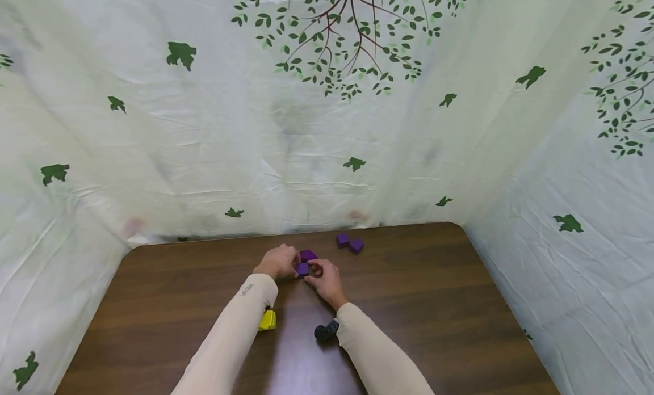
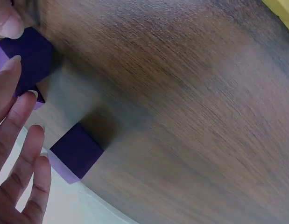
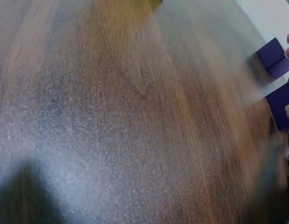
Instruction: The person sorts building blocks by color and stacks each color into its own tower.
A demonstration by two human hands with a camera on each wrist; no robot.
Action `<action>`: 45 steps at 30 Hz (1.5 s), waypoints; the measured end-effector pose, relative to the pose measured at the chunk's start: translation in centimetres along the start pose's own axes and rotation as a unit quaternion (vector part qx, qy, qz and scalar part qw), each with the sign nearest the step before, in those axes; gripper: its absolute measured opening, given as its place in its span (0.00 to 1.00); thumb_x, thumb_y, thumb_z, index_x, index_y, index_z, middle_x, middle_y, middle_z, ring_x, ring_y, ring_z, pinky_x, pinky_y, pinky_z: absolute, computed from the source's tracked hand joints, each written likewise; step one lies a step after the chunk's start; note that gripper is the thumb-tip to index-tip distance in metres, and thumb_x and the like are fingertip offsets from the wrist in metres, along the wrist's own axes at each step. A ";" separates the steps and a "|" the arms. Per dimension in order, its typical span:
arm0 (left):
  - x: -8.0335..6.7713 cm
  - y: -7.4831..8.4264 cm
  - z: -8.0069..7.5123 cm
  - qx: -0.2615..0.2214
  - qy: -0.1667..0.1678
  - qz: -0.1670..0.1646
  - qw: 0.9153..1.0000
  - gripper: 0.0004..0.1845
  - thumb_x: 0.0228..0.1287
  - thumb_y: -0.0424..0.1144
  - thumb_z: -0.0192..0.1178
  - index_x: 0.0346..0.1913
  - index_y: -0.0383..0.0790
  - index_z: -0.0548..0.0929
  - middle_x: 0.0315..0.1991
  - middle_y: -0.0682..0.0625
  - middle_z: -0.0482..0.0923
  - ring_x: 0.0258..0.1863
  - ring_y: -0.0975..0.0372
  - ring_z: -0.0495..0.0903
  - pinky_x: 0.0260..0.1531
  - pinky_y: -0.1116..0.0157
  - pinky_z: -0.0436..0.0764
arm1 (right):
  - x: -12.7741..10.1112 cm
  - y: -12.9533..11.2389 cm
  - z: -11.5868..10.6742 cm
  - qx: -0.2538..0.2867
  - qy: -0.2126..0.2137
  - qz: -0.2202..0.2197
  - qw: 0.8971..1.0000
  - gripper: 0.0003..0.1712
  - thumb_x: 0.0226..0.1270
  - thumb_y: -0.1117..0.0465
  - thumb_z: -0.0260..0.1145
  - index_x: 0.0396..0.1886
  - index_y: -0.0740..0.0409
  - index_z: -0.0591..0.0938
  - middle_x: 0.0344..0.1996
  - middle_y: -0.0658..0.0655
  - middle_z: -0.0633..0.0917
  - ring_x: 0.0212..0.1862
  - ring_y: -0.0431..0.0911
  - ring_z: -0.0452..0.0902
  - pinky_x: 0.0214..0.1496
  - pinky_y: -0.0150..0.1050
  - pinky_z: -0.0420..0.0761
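Observation:
Near the far side of the table my left hand (image 1: 277,263) and right hand (image 1: 327,281) meet around purple blocks. A purple cube (image 1: 302,269) sits between them, with another purple block (image 1: 307,255) just behind it. In the left wrist view, thumb and fingers pinch a dark purple block (image 2: 34,60), and part of a second block (image 2: 40,100) shows under it. Below the fingers stands a separate purple cube (image 2: 76,151). My right thumb and index finger grip the cube's right side; in the right wrist view fingertips touch a purple block (image 3: 280,106) at the frame's edge.
Two more purple cubes, one left (image 1: 343,240) and one right (image 1: 356,246), stand together by the table's far edge. A yellow object (image 1: 268,320) lies beside my left sleeve, partly covered. A black object (image 1: 326,331) shows beside my right cuff. Leaf-patterned white cloth (image 1: 306,173) hangs behind the brown table (image 1: 434,304).

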State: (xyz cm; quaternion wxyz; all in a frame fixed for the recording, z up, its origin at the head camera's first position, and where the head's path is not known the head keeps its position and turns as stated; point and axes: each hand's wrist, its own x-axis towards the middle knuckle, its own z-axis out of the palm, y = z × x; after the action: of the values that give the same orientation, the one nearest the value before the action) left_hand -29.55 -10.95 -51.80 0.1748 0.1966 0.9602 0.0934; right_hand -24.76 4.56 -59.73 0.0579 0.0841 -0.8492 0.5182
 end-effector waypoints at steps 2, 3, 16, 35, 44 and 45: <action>0.1 -0.1 0.2 0.007 0.001 0.005 1.000 0.11 0.50 0.42 0.73 0.36 0.45 0.85 0.31 0.51 0.77 0.35 0.59 0.74 0.36 0.57 0.75 | 0.0 -0.1 0.1 0.000 0.000 -0.001 1.000 0.21 0.47 0.72 0.76 0.44 0.67 0.83 0.34 0.60 0.82 0.33 0.49 0.76 0.37 0.31 0.73; 0.1 0.0 0.2 0.010 0.001 0.007 1.000 0.10 0.50 0.41 0.73 0.35 0.45 0.85 0.30 0.51 0.77 0.34 0.59 0.74 0.35 0.57 0.76 | 0.0 -0.1 0.1 0.000 -0.001 0.000 1.000 0.21 0.47 0.72 0.76 0.44 0.67 0.83 0.33 0.60 0.82 0.33 0.49 0.75 0.37 0.31 0.73; 0.7 -0.1 0.4 0.020 -0.003 0.014 1.000 0.11 0.49 0.38 0.73 0.36 0.43 0.85 0.27 0.53 0.77 0.30 0.61 0.75 0.34 0.59 0.77 | 0.4 -0.3 0.4 0.004 -0.003 0.017 1.000 0.19 0.48 0.72 0.76 0.42 0.67 0.83 0.33 0.61 0.82 0.33 0.48 0.75 0.36 0.30 0.72; 0.6 0.1 -0.2 0.025 -0.004 0.021 0.999 0.09 0.50 0.37 0.73 0.34 0.44 0.85 0.29 0.52 0.78 0.29 0.60 0.75 0.33 0.60 0.77 | 0.5 -0.4 0.3 0.047 0.009 0.037 0.998 0.18 0.48 0.72 0.76 0.42 0.65 0.83 0.38 0.60 0.85 0.36 0.52 0.81 0.38 0.32 0.78; 0.1 0.2 -1.8 0.020 0.010 0.035 0.999 0.09 0.50 0.35 0.72 0.36 0.42 0.86 0.30 0.52 0.80 0.29 0.60 0.76 0.33 0.60 0.77 | 1.0 -1.3 -0.3 0.066 0.020 0.021 0.997 0.18 0.48 0.73 0.75 0.42 0.67 0.83 0.38 0.63 0.85 0.38 0.54 0.80 0.36 0.32 0.78; 0.1 0.2 -2.0 0.022 0.014 0.040 0.999 0.09 0.50 0.36 0.72 0.36 0.42 0.86 0.30 0.52 0.80 0.29 0.60 0.76 0.34 0.60 0.77 | 1.1 -1.5 -0.4 0.070 0.022 0.018 0.997 0.19 0.48 0.73 0.75 0.43 0.67 0.83 0.38 0.63 0.85 0.38 0.54 0.80 0.35 0.32 0.78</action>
State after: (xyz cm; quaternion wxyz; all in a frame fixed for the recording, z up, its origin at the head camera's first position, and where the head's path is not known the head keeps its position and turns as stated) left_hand -30.30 -10.92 -49.95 0.1529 0.2378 0.9557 0.0816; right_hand -25.51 4.20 -58.07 0.0612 0.0617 -0.8107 0.5790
